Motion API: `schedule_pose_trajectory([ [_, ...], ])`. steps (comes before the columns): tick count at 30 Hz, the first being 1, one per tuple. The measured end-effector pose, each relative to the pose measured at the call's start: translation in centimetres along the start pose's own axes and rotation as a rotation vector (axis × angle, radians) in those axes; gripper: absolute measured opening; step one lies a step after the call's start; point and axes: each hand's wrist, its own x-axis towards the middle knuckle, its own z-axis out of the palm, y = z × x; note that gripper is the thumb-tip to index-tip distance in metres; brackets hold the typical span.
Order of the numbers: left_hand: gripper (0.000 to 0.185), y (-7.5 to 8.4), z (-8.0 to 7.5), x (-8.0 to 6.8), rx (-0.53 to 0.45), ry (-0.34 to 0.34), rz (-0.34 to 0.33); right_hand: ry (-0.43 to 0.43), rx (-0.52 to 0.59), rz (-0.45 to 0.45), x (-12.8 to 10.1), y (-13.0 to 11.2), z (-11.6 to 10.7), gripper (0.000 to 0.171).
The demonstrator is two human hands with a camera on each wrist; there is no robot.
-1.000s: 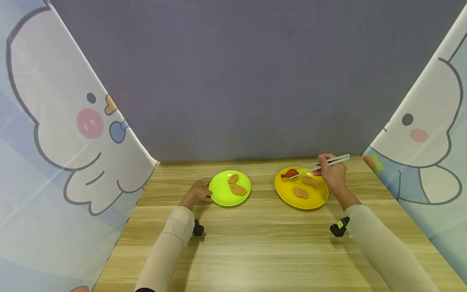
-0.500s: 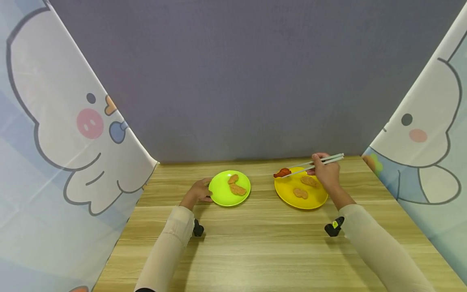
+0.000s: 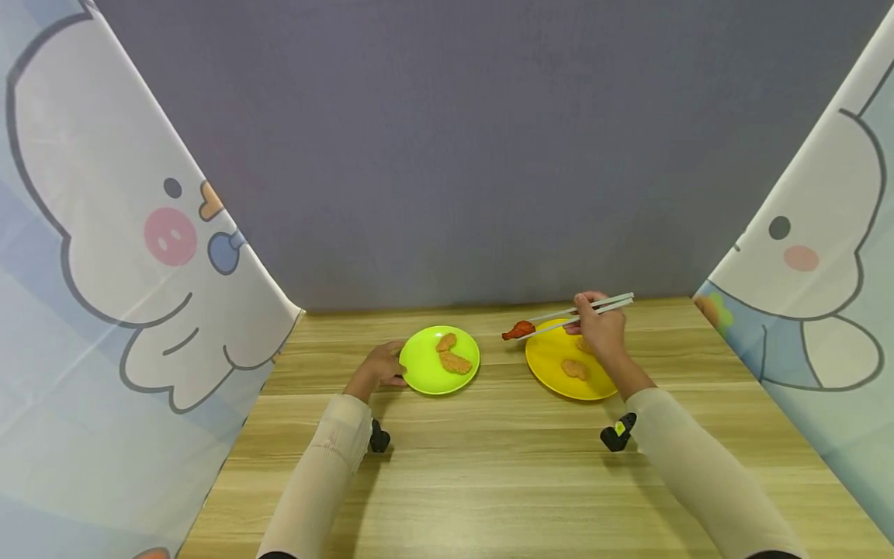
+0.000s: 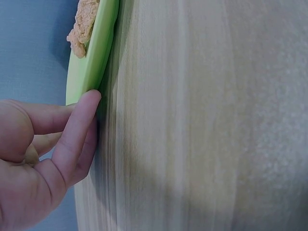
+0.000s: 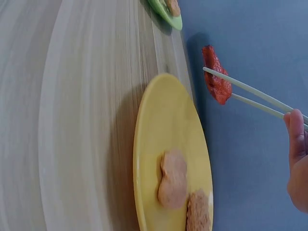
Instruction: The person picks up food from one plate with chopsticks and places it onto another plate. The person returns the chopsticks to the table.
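My right hand (image 3: 602,332) grips a pair of pale chopsticks (image 3: 606,306). Between their tips is a red drumstick (image 3: 519,331), held in the air just left of the yellow plate (image 3: 548,378). On that plate lie a smooth tan nugget (image 5: 173,179) and a rough fried piece (image 5: 198,211), the latter partly hidden by my hand in the head view. My left hand (image 3: 384,363) pinches the left rim of the green plate (image 3: 421,374), thumb and fingers at its edge in the left wrist view. Two fried pieces, one small (image 3: 446,342) and one larger (image 3: 455,362), rest on the green plate.
Both plates stand on a wood-grain table (image 3: 475,481), with a gap between them. A grey panel (image 3: 489,155) rises behind the table. Cartoon-printed sheets (image 3: 84,310) flank it on both sides.
My right hand has moved left with the chopsticks, carrying the red drumstick up off the yellow plate and past its left rim. My left hand stays at the green plate.
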Motion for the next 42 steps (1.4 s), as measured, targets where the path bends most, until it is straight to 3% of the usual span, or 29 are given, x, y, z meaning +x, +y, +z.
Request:
schedule_pose_trajectory([
  [6, 0.074, 0.1, 0.0, -0.2, -0.01, -0.007, 0.001, -0.021, 0.059, 0.007, -0.2, 0.0, 1.5, 0.035],
  [16, 0.073, 0.1, -0.1, -0.2, -0.008, 0.002, 0.0, -0.102, 0.063, 0.04, -2.7, -2.8, 4.1, 0.021],
  [23, 0.073, 0.1, -0.1, -0.2, -0.002, 0.0, -0.004, -0.108, 0.105, 0.009, -2.2, 0.1, 6.5, 0.024],
  [29, 0.072, 0.0, -0.1, 0.0, -0.013, 0.0, -0.006, -0.149, 0.097, -0.02, -2.8, 0.3, 7.9, 0.025],
  [42, 0.072, 0.0, -0.1, 0.1, -0.029, -0.009, -0.011, -0.203, 0.099, 0.005, -4.0, 0.1, 10.5, 0.027],
])
